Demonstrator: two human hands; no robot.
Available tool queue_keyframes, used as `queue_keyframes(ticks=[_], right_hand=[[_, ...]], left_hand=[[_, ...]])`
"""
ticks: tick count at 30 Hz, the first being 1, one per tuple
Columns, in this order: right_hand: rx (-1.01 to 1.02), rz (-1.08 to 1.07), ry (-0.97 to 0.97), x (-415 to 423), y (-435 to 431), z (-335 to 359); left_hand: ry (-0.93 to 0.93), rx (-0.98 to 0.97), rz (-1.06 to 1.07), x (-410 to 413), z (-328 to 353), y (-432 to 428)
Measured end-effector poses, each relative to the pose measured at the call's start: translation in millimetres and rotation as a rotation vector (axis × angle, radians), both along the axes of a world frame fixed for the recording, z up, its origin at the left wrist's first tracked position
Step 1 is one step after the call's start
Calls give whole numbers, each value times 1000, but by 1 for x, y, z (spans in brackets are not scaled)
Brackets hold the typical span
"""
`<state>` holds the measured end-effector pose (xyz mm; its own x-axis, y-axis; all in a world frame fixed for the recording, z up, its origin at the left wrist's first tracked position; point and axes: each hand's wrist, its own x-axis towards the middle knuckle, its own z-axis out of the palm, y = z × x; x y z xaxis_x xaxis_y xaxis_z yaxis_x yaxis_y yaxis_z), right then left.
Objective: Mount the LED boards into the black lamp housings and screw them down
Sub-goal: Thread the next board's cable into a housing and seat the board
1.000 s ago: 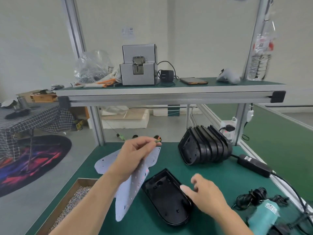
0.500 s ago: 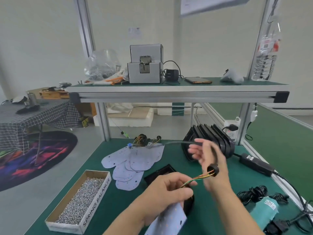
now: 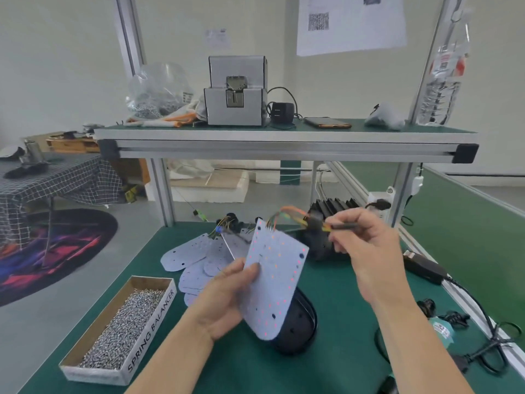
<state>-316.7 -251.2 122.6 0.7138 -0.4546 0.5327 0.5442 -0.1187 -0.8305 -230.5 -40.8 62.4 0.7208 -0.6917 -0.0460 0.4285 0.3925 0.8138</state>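
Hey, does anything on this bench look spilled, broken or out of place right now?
Nothing stands out. The screws sit inside their box, the spare boards lie in a loose fan, and the housing lies on the table behind the board the left hand holds; the right hand pinches its wires.

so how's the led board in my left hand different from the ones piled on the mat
The held LED board is raised and tilted nearly upright, gripped by the left hand; the pile of LED boards lies flat on the green mat. The held board's wires stretch to the right hand, which pinches them; the pile's wires lie loose at its far end. Both are pale, rounded boards with dark holes.
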Motion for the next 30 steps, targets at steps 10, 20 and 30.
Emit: queue_keyframes(ticks=[10, 20, 30], right_hand=[[404, 133, 254, 24, -2, -28], [73, 495, 506, 35, 20, -77], [-207, 130, 422, 58, 63, -66]], left_hand=[[-701, 516, 88, 28, 18, -3], [-352, 130, 171, 13, 79, -20], [-5, -284, 101, -26, 130, -54]])
